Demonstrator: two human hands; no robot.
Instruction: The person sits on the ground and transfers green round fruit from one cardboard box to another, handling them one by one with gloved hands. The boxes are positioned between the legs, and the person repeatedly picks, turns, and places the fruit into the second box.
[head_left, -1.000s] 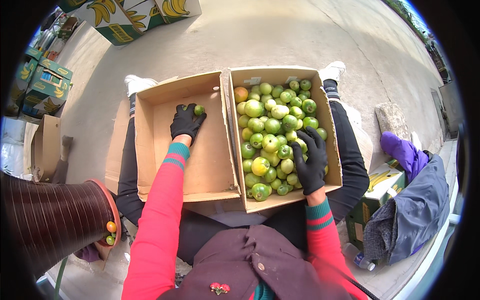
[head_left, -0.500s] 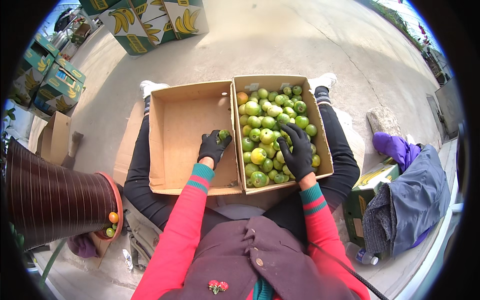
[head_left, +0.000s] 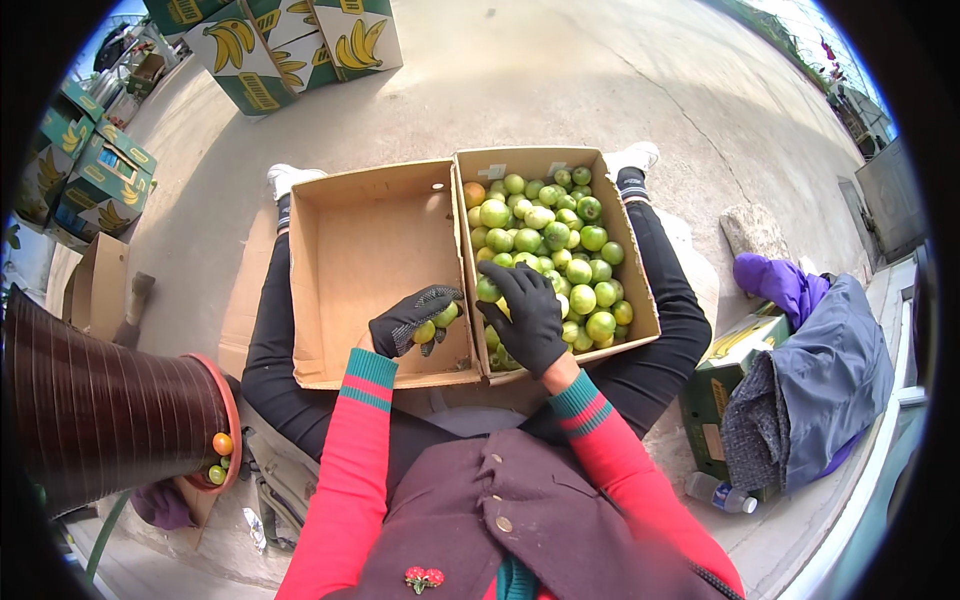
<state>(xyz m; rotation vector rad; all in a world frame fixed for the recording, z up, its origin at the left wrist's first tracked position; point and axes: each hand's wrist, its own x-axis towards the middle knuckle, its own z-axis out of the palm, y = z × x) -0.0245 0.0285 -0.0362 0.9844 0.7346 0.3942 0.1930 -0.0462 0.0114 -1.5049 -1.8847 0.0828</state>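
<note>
Two cardboard boxes stand side by side between my outstretched legs. The right box (head_left: 640, 290) holds a heap of green tomatoes (head_left: 556, 236), with one orange tomato (head_left: 473, 194) in its far left corner. Over the near part of the left box (head_left: 385, 240), my left hand (head_left: 405, 318), in a black glove, is closed round a couple of green and yellowish tomatoes (head_left: 446, 315). My right hand (head_left: 528, 318), gloved the same way, pinches a green tomato (head_left: 488, 289) between thumb and fingers near the wall where the boxes meet. Its palm hides some tomatoes beneath.
A brown ribbed tub (head_left: 110, 400) lies tipped at the left, with a few tomatoes (head_left: 222, 443) at its rim. Banana boxes (head_left: 290, 50) are stacked at the back left. On the right, a grey jacket (head_left: 830, 370) covers another carton, near a plastic bottle (head_left: 722, 493).
My right hand has moved left across the heap and now grips a tomato by the shared wall. My left hand has turned and come nearer, with more tomato showing in it.
</note>
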